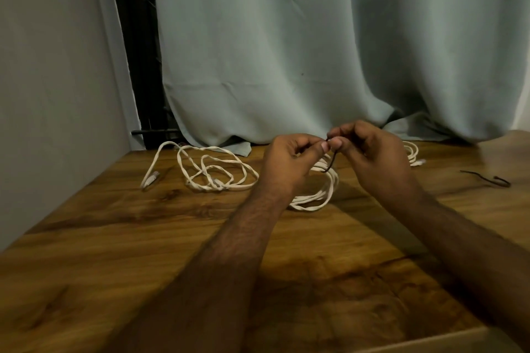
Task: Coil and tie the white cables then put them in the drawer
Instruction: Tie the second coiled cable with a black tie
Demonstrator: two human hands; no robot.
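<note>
A: Both hands up over the table [143,252], near the far edge. Left hand [289,163] and right hand [372,157] pinching a thin dark tie [330,162] between thumb and fingertips, knuckles nearly touching. Free end of tie dangling down toward the coil [315,198].

B: Coil status?

A: Lying flat on the wood right under the hands, loops gathered, partly hidden by the left wrist. Cannot tell whether tie already passes round it. Loose cable [206,172] sprawled to the left, uncoiled, plugs showing. Third cable [413,153] behind the right hand, looks bundled, mostly hidden. Spare tie [487,179] lying well to the right.

B: Step in hand, by judgement?

A: Readying the tie for binding the coil. Advice: straighten the tie first, thread under all loops at one spot, twist snug but not so tight as to kink the sheath. Best to pin the loops with one hand during the wrap; otherwise likely to spring apart.

B: Drawer?

A: Not identifiable. Pale edge at bottom right, unclear.
</note>
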